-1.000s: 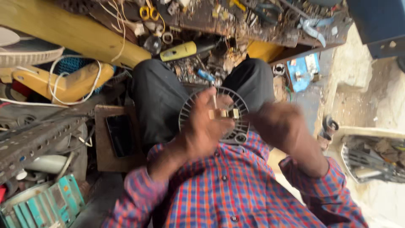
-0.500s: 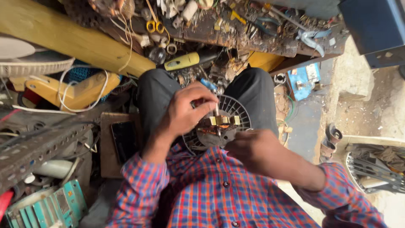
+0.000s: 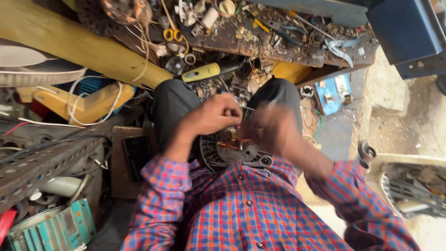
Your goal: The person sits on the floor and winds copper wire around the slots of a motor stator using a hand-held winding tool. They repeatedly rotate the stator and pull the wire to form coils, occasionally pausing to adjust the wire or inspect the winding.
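The left hand (image 3: 214, 116) is curled shut, its fingertips pinched down at the copper-coloured winding (image 3: 231, 143) in the middle of a round grey motor housing (image 3: 232, 155); what the fingertips pinch, a wire or a small part, cannot be told. The right hand (image 3: 272, 128) is blurred; it lies against the right side of the same housing, and whether its fingers are closed on anything cannot be told. The housing has slotted vents around its rim and rests on the person's lap, against the red-and-blue checked shirt (image 3: 246, 209) and between the knees of the dark trousers (image 3: 174, 104). Both forearms come up from the lower edge of the view, sleeves rolled to just below the wrists. Beyond the knees stands a cluttered wooden workbench (image 3: 278, 44) carrying a yellow-handled screwdriver (image 3: 204, 72), orange-handled scissors (image 3: 171, 35), blue-handled pliers (image 3: 339, 46) and loose small parts. A thick wooden beam (image 3: 79, 44) runs diagonally at upper left, with a yellow casing and white cable (image 3: 88, 100) below it. A dark phone (image 3: 136, 155) lies on a brown board just left of the left forearm. A perforated metal angle bar (image 3: 46, 162) and a teal ribbed unit (image 3: 53, 230) occupy the lower left. A small blue box (image 3: 331, 95) sits on the floor to the right of the knees.
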{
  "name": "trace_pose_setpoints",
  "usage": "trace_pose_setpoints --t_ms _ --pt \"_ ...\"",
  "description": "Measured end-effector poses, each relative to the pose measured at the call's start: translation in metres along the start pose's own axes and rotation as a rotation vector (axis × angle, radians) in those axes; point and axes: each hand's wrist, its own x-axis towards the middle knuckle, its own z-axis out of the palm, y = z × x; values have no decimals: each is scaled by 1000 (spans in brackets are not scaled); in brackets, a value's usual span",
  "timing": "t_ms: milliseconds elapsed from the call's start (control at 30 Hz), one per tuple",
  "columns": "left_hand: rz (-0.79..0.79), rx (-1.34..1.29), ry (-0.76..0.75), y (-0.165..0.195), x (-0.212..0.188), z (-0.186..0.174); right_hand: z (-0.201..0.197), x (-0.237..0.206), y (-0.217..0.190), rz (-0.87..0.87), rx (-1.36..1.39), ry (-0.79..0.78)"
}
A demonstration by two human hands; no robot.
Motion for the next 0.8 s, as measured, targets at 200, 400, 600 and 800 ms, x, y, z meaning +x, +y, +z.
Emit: trace_pose_setpoints --t_ms 200,400,600,800 --pt "142 18 312 49 -56 28 -43 -23 -29 60 253 -72" --pt "289 458 350 49 -80 51 -29 -34 13 168 205 -129" --pt "118 173 513 59 -60 41 -19 -30 16 296 269 -95" --pt "241 144 430 72 -3 36 -71 -14 4 441 148 227"
